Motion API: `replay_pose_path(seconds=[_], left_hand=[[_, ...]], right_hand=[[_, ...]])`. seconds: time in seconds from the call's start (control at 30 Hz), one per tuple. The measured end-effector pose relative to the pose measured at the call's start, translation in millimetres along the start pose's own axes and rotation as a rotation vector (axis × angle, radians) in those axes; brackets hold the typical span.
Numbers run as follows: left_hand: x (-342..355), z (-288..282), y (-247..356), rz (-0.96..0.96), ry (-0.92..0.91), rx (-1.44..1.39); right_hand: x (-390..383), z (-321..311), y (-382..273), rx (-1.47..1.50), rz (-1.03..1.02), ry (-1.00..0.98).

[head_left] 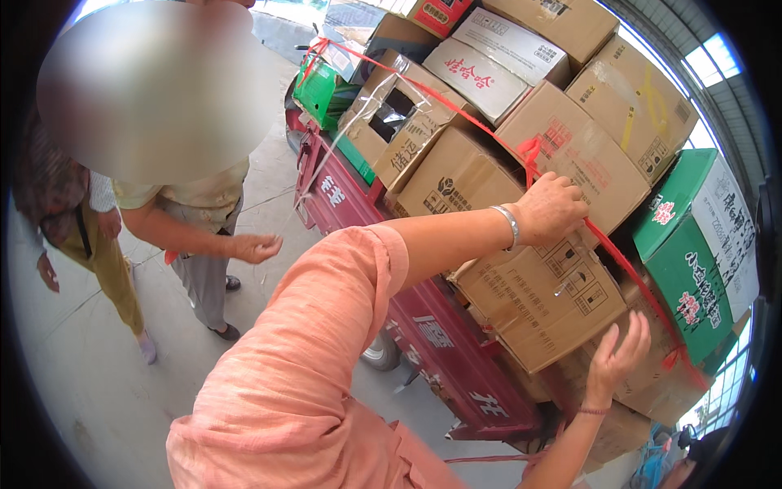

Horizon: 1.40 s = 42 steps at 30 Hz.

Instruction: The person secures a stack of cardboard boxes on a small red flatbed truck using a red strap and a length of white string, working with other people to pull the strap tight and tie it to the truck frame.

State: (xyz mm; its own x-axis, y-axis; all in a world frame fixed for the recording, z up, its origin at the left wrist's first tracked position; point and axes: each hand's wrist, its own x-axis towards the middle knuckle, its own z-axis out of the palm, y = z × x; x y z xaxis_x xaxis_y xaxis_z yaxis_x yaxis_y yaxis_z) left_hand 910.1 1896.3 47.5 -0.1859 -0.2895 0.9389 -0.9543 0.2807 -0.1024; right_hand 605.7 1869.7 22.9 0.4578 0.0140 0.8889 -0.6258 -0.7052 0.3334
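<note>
At centre right of the frame, my left hand (552,209) grips the red strap (456,110) across stacked cardboard boxes (538,293); lower right, my right hand (619,354) spreads wide, empty.

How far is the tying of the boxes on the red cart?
Done, it seems: cardboard boxes are stacked high on the red cart, and a red strap already runs over them. In hand: the left hand closes on the strap at a knot; the right hand, open, rests against a lower box. Left, probably: tightening and fastening the strap's lower end, which looks loose.
</note>
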Motion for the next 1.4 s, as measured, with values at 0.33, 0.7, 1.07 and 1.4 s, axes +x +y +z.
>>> replay_pose_path(seconds=[0.33,0.7,1.07,1.4], left_hand=[[-48,-39,-18,-0.178,0.417,-0.048],[-226,-142,-213,-0.991,0.155,0.407],[-359,-69,-192,-1.378,0.724,-1.125],[-378,-13,-158,-1.578,0.421,-1.132]], right_hand=[[72,53,-47,-0.117,-0.113,-0.07],[93,76,-71,-0.07,-0.18,-0.066],[67,73,-160,0.139,-0.13,0.068],[-68,286,-358,1.103,0.522,-0.616]])
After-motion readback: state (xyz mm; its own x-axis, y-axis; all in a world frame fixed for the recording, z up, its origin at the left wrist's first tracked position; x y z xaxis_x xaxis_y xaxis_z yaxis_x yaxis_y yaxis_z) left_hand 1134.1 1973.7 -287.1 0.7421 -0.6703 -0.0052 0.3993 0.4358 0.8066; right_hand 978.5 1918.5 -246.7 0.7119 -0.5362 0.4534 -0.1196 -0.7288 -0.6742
